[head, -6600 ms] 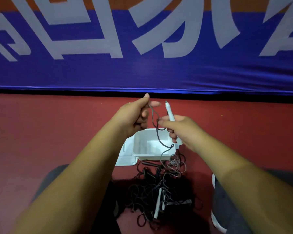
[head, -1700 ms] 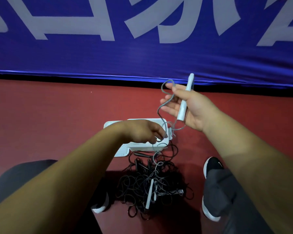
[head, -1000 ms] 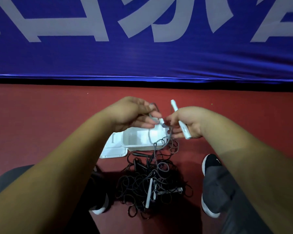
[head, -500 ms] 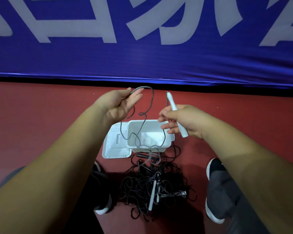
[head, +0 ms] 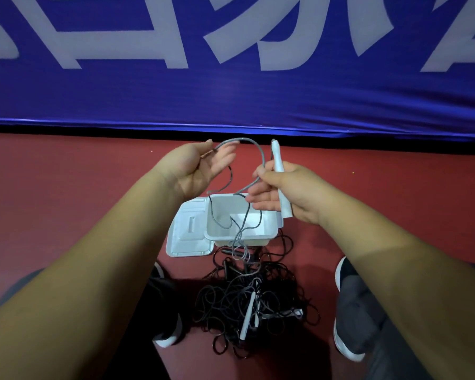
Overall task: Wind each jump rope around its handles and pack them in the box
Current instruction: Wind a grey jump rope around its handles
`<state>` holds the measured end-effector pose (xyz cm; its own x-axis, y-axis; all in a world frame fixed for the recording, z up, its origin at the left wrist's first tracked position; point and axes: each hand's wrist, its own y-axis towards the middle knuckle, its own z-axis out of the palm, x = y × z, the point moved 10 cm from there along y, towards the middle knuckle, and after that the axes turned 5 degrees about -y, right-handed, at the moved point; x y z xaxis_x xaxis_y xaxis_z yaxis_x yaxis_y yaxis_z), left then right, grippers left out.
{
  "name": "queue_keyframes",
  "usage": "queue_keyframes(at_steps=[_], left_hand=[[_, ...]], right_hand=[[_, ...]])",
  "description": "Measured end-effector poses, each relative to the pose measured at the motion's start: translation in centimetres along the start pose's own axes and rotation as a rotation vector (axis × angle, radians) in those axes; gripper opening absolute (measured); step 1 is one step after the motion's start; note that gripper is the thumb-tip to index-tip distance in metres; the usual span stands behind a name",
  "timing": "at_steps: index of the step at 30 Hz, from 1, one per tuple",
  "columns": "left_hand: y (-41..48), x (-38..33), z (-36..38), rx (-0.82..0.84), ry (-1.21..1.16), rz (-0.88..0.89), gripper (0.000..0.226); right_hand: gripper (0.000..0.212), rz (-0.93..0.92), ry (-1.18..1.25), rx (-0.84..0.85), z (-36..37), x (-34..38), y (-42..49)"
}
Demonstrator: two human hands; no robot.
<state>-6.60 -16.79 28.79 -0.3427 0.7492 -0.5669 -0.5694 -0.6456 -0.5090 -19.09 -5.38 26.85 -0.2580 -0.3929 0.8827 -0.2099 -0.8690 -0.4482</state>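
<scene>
My right hand [head: 288,193] grips a white jump-rope handle [head: 280,176], held upright above the open white box [head: 242,223]. A grey rope [head: 254,145] arcs from that handle to my left hand [head: 200,168], which pinches it between thumb and fingers, palm facing right. The rope's slack hangs in loops down over the box. Below the box on the red floor lies a tangled pile of dark ropes [head: 247,300] with more white handles [head: 246,315] in it.
The box's white lid [head: 188,237] lies flat to its left. A blue banner [head: 231,91] runs along the far edge of the floor. My knees and black-and-white shoes [head: 346,308] flank the rope pile.
Over the last half second both hands stayed raised, drawing slightly closer; the rope arc between them is tighter. One second ago the hands were lower and close together over the box.
</scene>
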Motion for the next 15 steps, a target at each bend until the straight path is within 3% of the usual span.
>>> queue_keyframes(at_steps=[5,7,9,12,15], left_hand=[[0.5,3.2,0.4,0.141,0.680,0.005,0.064],[0.0,6.5,1.1,0.306,1.010,-0.046,0.067],[-0.4,9.3,1.0,0.407,1.194,-0.099,0.068],[0.3,11.2,0.1,0.352,1.430,-0.103,0.062],[1.9,10.6,-1.7,0.157,1.692,-0.019,0.060]], right_hand=[[0.014,0.047,0.383,-0.037,-1.5,1.6,-0.7],[0.012,0.052,0.443,-0.061,-2.4,2.0,-0.7],[0.010,0.049,0.469,-0.056,-3.1,2.4,-0.5],[0.010,0.034,0.484,-0.008,-3.3,3.0,-0.8],[0.010,0.038,0.526,0.031,-3.4,3.4,-1.3]])
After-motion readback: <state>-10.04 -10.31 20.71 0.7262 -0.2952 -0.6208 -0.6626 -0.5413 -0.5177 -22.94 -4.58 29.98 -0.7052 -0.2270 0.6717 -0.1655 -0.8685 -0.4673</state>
